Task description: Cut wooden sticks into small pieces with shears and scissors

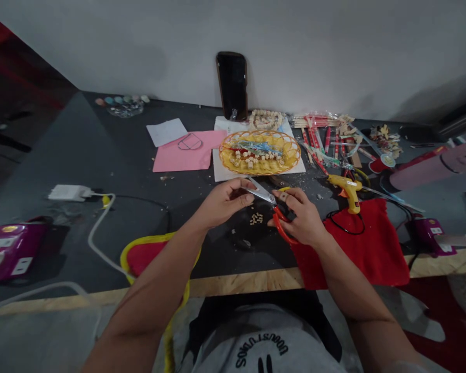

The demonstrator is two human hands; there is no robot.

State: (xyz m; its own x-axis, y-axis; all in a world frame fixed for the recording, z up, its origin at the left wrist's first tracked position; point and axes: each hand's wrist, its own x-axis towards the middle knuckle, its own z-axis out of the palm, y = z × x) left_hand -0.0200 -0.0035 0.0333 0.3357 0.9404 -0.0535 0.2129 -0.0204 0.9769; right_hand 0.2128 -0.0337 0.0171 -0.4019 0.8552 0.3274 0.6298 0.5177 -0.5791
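My right hand [303, 216] grips a pair of scissors [281, 228] by the red-orange handles, the metal blades spread and pointing left. Close by the blade tips, my left hand [230, 201] is closed in a pinch between thumb and forefinger. Whatever lies in that pinch is too small to make out. On the dark table below the blades lie several tiny pale cut pieces [256, 219]. Just beyond my hands, a yellow woven basket [233, 165] holds small cream-coloured flower-like pieces [250, 157] and a bundle of blue strands [258, 147].
Right of my hands lie a yellow glue gun [345, 189], red cloth [373, 248] and a pink bottle [423, 168]. A phone [232, 85] leans on the wall. Pink paper [178, 158] lies left of the basket. A white cable [97, 243] crosses the table's left side.
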